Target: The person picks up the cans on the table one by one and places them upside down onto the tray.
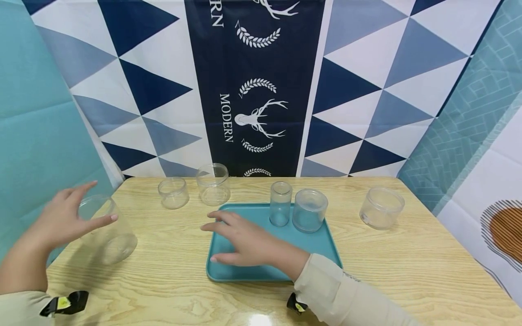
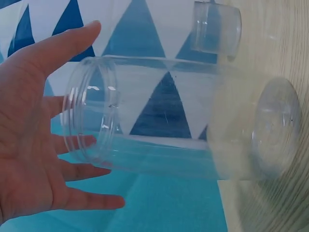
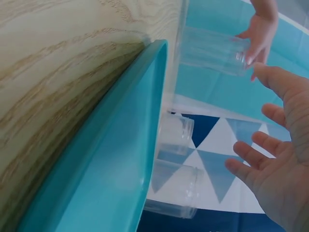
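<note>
At the left of the head view, my left hand (image 1: pixel 61 222) is spread beside the upper part of a tall clear plastic jar (image 1: pixel 118 246). The left wrist view shows the thumb and fingers apart around the threaded mouth of this jar (image 2: pixel 164 116); whether they touch it I cannot tell. My right hand (image 1: pixel 248 242) hovers over the left part of a teal tray (image 1: pixel 302 244), fingers extended and holding nothing. On the tray's far right side stand a narrow clear jar (image 1: pixel 280 206) and a wider clear jar (image 1: pixel 310 213).
Behind the tray's left side stand a low clear jar (image 1: pixel 173 194) and a somewhat taller clear jar (image 1: pixel 214 186). Another low clear jar (image 1: pixel 382 210) is on the right of the wooden table (image 1: pixel 391 271). A patterned cloth (image 1: pixel 253 90) hangs along the table's back edge.
</note>
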The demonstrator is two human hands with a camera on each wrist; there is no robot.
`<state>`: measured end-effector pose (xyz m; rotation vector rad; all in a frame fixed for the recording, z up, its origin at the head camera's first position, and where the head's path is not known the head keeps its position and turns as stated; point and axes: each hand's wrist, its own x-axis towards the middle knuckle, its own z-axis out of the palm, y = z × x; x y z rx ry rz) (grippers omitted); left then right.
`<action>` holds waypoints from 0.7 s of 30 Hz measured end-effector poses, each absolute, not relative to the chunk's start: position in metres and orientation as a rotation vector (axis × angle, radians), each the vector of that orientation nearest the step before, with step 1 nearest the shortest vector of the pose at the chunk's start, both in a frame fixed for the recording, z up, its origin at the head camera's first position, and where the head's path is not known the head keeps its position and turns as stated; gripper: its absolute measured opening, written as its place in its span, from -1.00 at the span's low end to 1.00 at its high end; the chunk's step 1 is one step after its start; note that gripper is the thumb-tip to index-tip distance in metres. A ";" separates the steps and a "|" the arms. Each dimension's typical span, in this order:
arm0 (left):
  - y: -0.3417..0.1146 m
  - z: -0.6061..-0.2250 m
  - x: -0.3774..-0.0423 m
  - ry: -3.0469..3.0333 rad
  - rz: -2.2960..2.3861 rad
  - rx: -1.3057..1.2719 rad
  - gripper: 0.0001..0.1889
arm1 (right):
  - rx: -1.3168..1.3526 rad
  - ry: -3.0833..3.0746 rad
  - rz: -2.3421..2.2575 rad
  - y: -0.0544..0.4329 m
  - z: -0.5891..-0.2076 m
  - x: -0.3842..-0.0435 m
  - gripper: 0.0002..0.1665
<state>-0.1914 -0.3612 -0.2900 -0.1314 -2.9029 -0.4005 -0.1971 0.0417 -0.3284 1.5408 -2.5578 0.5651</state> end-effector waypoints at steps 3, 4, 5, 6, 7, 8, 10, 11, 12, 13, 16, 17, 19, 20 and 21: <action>-0.364 -0.290 -0.195 -2.969 -0.414 -0.161 0.12 | 1.538 -2.560 0.588 0.040 -0.331 -0.198 -0.27; -0.364 -0.290 -0.196 -2.991 -0.419 -0.170 0.11 | 1.538 -2.562 0.596 0.040 -0.331 -0.198 -0.27; -0.365 -0.290 -0.197 -3.007 -0.422 -0.176 0.10 | 1.538 -2.564 0.605 0.039 -0.332 -0.198 -0.26; -0.365 -0.290 -0.198 -3.021 -0.426 -0.183 0.09 | 1.538 -2.567 0.613 0.039 -0.332 -0.198 -0.26; -0.365 -0.290 -0.199 -3.033 -0.429 -0.189 0.08 | 1.538 -2.569 0.619 0.039 -0.333 -0.198 -0.26; -0.365 -0.290 -0.199 -3.039 -0.434 -0.198 0.07 | 1.536 -2.573 0.626 0.038 -0.334 -0.198 -0.26; -0.366 -0.290 -0.200 -3.049 -0.438 -0.211 0.04 | 1.533 -2.585 0.635 0.038 -0.335 -0.198 -0.26; -0.366 -0.290 -0.201 -3.051 -0.438 -0.214 0.02 | 1.532 -2.588 0.639 0.038 -0.336 -0.198 -0.26; -0.366 -0.290 -0.201 -3.051 -0.439 -0.219 0.01 | 1.531 -2.590 0.644 0.038 -0.337 -0.198 -0.26; -0.365 -0.290 -0.201 -3.049 -0.440 -0.223 0.00 | 1.527 -2.589 0.644 0.038 -0.338 -0.198 -0.26; -0.364 -0.289 -0.200 -3.044 -0.444 -0.220 -0.01 | 1.515 -2.595 0.657 0.039 -0.340 -0.198 -0.26; -0.363 -0.289 -0.200 -3.041 -0.445 -0.218 -0.02 | 1.509 -2.598 0.665 0.039 -0.340 -0.199 -0.26; -0.360 -0.288 -0.199 -3.033 -0.449 -0.218 -0.02 | 1.491 -2.610 0.689 0.039 -0.341 -0.198 -0.27; -0.358 -0.287 -0.198 -3.027 -0.454 -0.220 -0.03 | 1.482 -2.616 0.712 0.039 -0.341 -0.198 -0.28; -0.356 -0.287 -0.198 -3.020 -0.460 -0.227 -0.04 | 1.473 -2.619 0.733 0.040 -0.341 -0.198 -0.28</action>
